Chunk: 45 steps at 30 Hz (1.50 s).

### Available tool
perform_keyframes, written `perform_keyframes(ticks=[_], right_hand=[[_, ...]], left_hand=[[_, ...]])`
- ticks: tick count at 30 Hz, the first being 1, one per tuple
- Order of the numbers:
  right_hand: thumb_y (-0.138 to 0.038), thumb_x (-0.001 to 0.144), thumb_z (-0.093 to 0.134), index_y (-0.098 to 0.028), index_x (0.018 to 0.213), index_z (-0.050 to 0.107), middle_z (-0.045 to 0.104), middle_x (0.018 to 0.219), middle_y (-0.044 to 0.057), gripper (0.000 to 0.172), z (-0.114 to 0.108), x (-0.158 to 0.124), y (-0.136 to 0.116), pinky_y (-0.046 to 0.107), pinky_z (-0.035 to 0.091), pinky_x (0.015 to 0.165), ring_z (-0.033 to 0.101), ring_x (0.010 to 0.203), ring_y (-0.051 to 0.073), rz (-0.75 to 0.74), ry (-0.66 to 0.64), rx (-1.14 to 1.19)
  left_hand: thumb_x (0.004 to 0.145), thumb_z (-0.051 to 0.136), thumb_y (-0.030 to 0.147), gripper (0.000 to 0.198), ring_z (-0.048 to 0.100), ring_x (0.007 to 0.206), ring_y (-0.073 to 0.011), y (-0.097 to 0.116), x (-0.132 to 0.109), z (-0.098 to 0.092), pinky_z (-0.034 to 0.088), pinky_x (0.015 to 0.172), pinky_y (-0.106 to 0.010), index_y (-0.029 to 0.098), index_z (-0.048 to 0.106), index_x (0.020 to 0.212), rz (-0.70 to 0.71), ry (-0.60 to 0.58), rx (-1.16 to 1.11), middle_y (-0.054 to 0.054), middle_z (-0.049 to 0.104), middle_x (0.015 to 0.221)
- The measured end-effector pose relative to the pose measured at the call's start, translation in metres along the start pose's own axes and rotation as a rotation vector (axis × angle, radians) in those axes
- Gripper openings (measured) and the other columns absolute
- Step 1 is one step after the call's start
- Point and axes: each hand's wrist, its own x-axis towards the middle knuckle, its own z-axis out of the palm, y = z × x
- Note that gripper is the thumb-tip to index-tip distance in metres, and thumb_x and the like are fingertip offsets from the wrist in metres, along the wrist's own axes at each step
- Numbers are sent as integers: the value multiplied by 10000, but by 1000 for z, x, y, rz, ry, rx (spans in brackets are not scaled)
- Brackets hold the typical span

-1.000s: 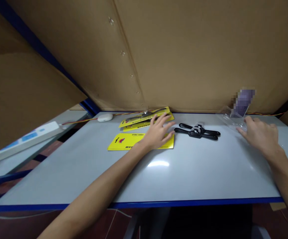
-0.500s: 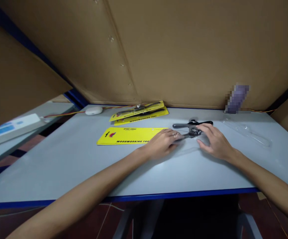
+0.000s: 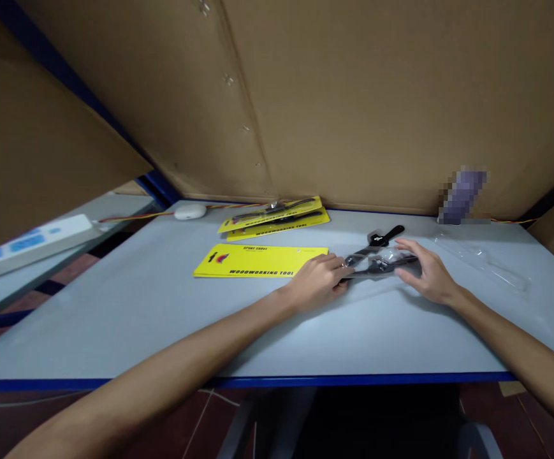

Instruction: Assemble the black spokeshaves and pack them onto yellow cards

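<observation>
Between my hands is a clear plastic blister shell (image 3: 389,256) with a black two-handled spokeshave (image 3: 380,265) in it. My left hand (image 3: 319,280) is closed on the shell's left end. Around its right end curve the thumb and fingers of my right hand (image 3: 427,273), with the tool's handle end between them. A second black spokeshave (image 3: 378,240) lies slantwise just behind, partly covered by the shell. A flat yellow card (image 3: 257,261), printed "woodworking tool", rests left of my left hand, which overlaps its right end.
Two yellow carded packs (image 3: 277,220) with black tools lie overlapped at the back. An emptied clear shell (image 3: 484,258) is at the right. A white cable box (image 3: 190,211), a power strip (image 3: 32,245) and a blurred purple object (image 3: 463,196) stand near the cardboard wall (image 3: 353,115).
The shell with its spokeshave has come to lie in front of the other spokeshave, which has turned to a slant. My right hand has shifted right to the shell's end.
</observation>
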Motion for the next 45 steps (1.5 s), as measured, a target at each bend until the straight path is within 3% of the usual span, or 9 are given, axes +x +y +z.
perform_keyframes(ticks=[3,6,14,20,26,30,35,39,45], right_hand=[[-423,885,694,-252,1559,446,667,1422,139,739,-5,-2,6,562,543,1046,662,1267,344,-1,-142,-16],[-352,882,701,-280,1568,458,657,1450,107,732,-9,-2,14,548,544,1072,659,1281,332,-25,-196,-54],[-257,1025,535,-242,1424,605,742,1298,119,406,1,-5,12,483,633,925,740,1128,292,-238,-12,-115],[-245,1027,539,-231,1341,645,799,1135,90,332,6,-9,-6,413,645,828,778,965,261,-244,97,-128],[-335,975,581,-240,1169,710,802,1059,84,252,-7,-5,-29,459,606,839,762,943,292,21,46,48],[-481,916,686,-214,1116,692,777,919,78,334,-19,-2,-43,427,585,781,731,837,265,295,-63,466],[-535,766,845,-219,1059,668,714,852,36,465,-19,1,-41,334,575,686,688,717,186,515,-230,1076],[-468,740,878,-240,1130,670,690,887,10,498,-12,0,-33,280,574,658,684,720,151,629,-282,1244],[-429,802,802,-235,1222,660,692,952,43,484,-7,-4,-35,325,609,702,689,778,175,609,-317,1244]], left_hand=[[1009,526,231,243,713,898,-228,-3,-1,3,595,816,-396,176,742,1105,26,66,-25,-85,762,989],[1063,474,256,270,718,809,-210,-5,-1,2,595,759,-374,162,728,1074,40,181,-13,-71,772,916],[1054,546,216,123,668,628,-131,9,3,-17,540,595,-264,207,650,1119,228,683,-110,0,742,778],[1026,569,238,112,740,819,-146,-2,5,-23,598,707,-259,217,608,1129,189,835,-182,-41,767,934],[1044,514,309,178,665,793,-151,-15,2,-15,561,660,-274,234,536,1204,-4,710,-257,-57,719,971],[1045,413,379,320,642,924,-212,-26,0,-17,569,699,-346,250,447,1335,-70,748,-222,-106,671,1098],[1043,354,412,400,608,1079,-293,-45,-1,-26,515,961,-475,171,620,1220,-270,361,19,-149,683,1124],[1041,400,451,442,603,1089,-321,-51,0,-24,500,958,-476,152,696,1176,-413,24,141,-154,701,1124],[1054,384,475,475,617,1091,-320,-46,0,-20,495,951,-464,160,709,1197,-451,-73,167,-143,708,1115]])
